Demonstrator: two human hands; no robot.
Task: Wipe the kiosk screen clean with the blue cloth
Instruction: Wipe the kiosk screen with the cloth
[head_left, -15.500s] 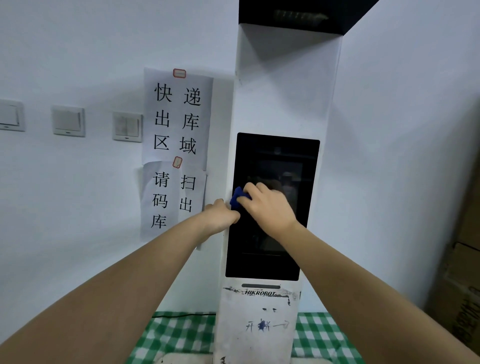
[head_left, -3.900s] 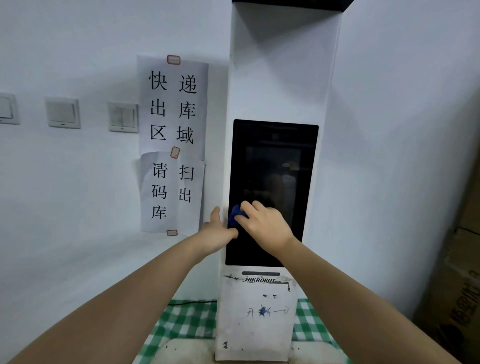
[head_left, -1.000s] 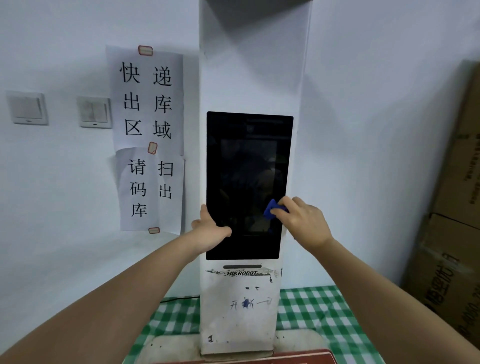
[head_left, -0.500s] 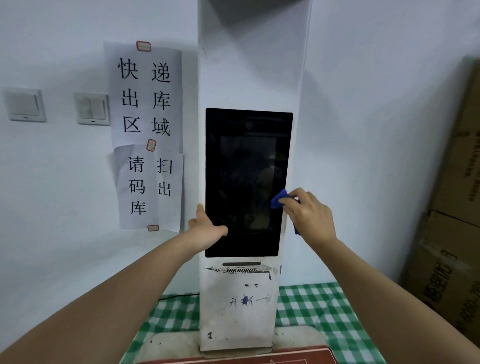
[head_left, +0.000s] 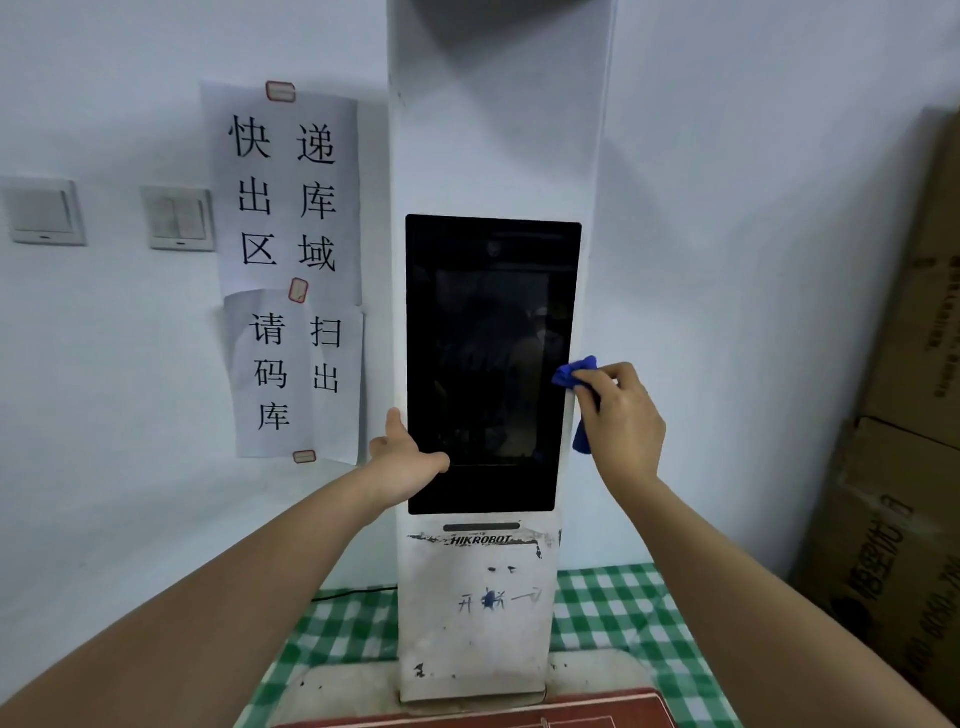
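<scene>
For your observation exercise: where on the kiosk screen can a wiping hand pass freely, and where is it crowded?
Free: the screen from its top edge to mid-height. Crowded: lower left, under the left hand; right edge, where the right hand holds the blue cloth.

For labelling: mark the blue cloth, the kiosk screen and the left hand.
blue cloth (head_left: 571, 373), head view, bunched tip at the fingertips.
kiosk screen (head_left: 488, 338), head view, middle of the dark glass.
left hand (head_left: 408, 457), head view, back of the hand.

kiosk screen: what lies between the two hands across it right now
In the head view, only bare glass of the black rectangular kiosk screen lies between the left hand at its left edge and the right hand pressing the crumpled blue cloth at its right edge.
</scene>
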